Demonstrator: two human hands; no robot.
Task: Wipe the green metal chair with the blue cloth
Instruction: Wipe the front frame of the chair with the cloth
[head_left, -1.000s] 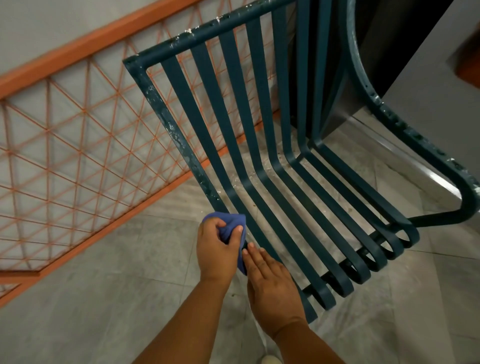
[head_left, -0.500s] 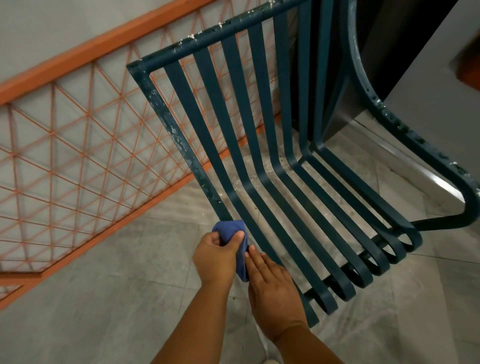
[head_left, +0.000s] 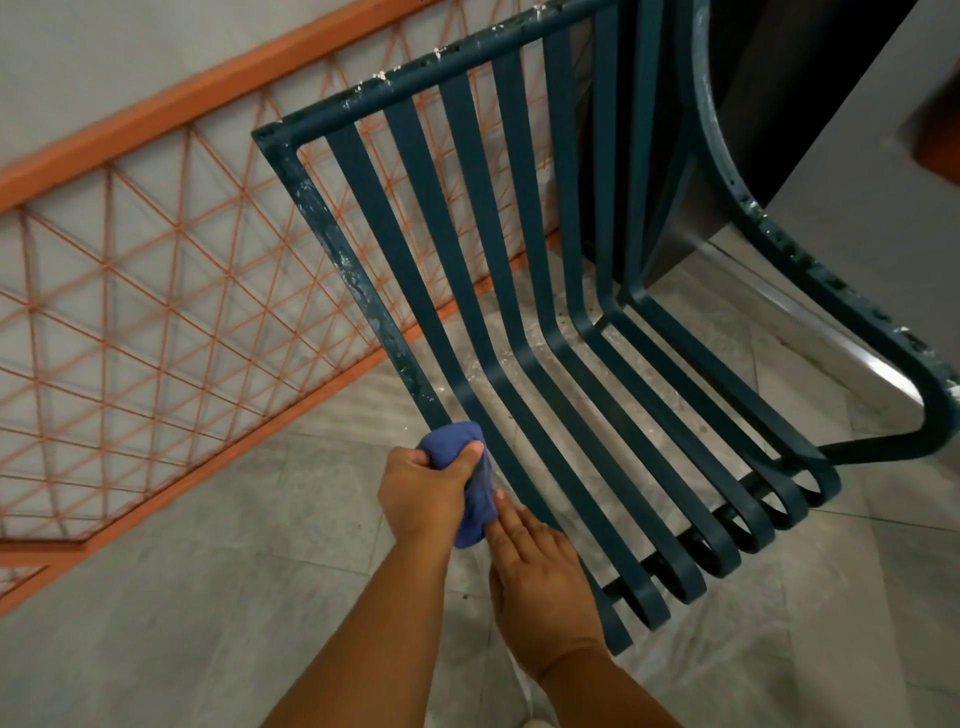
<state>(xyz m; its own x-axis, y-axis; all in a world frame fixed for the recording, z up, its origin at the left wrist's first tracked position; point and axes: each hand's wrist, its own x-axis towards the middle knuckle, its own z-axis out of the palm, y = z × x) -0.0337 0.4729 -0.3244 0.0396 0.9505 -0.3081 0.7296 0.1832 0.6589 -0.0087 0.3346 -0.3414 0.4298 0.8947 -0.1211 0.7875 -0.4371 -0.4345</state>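
Head view, left hand (head_left: 423, 499) gripping blue cloth (head_left: 467, 480)

The green metal chair (head_left: 519, 332) fills the centre and right of the frame, its flat slats curving from backrest into seat and curling under at the front edge, lower right. White flecks mark its frame. The blue cloth (head_left: 467, 483), bunched, wraps the frame's left side bar, lower centre.
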